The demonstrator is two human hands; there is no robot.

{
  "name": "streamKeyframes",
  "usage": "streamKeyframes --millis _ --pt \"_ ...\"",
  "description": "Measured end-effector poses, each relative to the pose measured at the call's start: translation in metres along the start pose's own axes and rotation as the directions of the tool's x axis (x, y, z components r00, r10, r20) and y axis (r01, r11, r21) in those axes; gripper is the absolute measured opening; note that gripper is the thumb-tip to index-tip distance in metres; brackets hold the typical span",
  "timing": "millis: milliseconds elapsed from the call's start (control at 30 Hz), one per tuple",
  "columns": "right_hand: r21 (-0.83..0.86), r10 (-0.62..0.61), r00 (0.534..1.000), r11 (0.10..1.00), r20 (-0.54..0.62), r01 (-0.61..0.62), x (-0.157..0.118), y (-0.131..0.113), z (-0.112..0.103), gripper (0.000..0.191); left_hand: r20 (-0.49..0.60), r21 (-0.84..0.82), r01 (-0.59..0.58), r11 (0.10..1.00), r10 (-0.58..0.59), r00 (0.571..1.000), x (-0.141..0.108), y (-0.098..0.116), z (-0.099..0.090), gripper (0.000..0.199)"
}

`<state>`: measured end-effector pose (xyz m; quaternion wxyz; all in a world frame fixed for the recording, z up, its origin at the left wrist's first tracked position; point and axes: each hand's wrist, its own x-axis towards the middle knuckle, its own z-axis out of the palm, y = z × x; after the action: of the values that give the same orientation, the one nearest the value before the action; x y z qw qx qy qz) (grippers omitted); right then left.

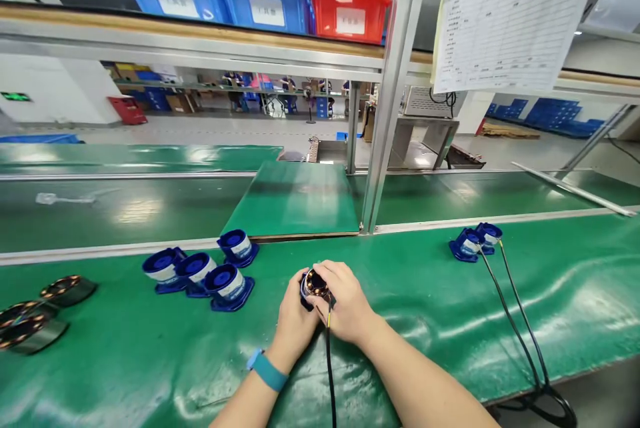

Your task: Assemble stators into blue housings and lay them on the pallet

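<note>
My left hand (291, 318) is wrapped round a dark blue plastic housing (304, 293), mostly hidden by the fingers. My right hand (347, 301) grips a copper-wound motor stator (317, 283) at the top of that housing; how deep it sits inside cannot be made out. A black cable (329, 355) with a yellow band runs from the stator down towards my body. To the left stand several blue housings (229, 287) with white labels. Farther left lie several bare ring-shaped stators (35, 333) with copper windings.
On the right, two blue housings (467, 243) have black cables (510, 308) hanging over the table edge. A green board (305, 198) bridges the conveyor (165, 205) behind. A metal post (387, 101) rises ahead. Blue bins (267, 5) and a red bin (350, 13) stand on the shelf above.
</note>
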<state>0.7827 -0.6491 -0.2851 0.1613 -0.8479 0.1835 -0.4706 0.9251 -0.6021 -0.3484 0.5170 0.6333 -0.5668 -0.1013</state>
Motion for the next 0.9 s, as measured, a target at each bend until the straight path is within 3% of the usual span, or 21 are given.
streamKeyframes --millis 133,333,567,667,733,833,867,900 --pt "-0.042 0.020 0.993 0.999 0.112 -0.016 0.002 -0.003 0.004 0.047 -0.066 0.023 -0.126 0.992 0.127 0.990 0.000 -0.011 -0.007 0.050" --pt "-0.051 0.021 0.993 0.999 0.116 -0.015 0.001 -0.002 0.013 0.046 -0.007 -0.022 -0.154 0.988 0.154 0.988 0.004 -0.012 -0.017 0.055" --pt "-0.138 0.113 0.960 0.987 0.258 -0.079 -0.010 0.010 0.024 0.056 0.135 -0.108 0.005 0.994 0.009 0.991 0.007 -0.009 -0.023 0.062" --pt "-0.107 0.122 0.953 0.990 0.276 -0.096 -0.021 0.015 0.029 0.058 0.194 -0.123 0.111 0.986 -0.086 0.977 0.002 0.004 -0.033 0.071" --pt "-0.092 0.139 0.958 0.989 0.251 -0.119 -0.028 0.014 0.034 0.057 0.115 -0.093 0.176 0.980 -0.165 0.980 -0.022 0.018 -0.053 0.066" --pt "-0.083 0.163 0.969 0.985 0.185 -0.150 -0.034 0.009 0.045 0.061 -0.002 -0.068 0.282 0.957 -0.283 0.959 -0.096 0.037 -0.089 0.018" --pt "-0.085 0.174 0.970 0.983 0.167 -0.162 -0.035 0.007 0.049 0.063 0.047 -0.066 0.315 0.947 -0.313 0.949 -0.127 0.041 -0.098 0.025" --pt "-0.092 0.188 0.969 0.980 0.158 -0.175 -0.035 0.004 0.052 0.063 0.177 -0.061 0.321 0.945 -0.306 0.936 -0.157 0.042 -0.104 0.034"
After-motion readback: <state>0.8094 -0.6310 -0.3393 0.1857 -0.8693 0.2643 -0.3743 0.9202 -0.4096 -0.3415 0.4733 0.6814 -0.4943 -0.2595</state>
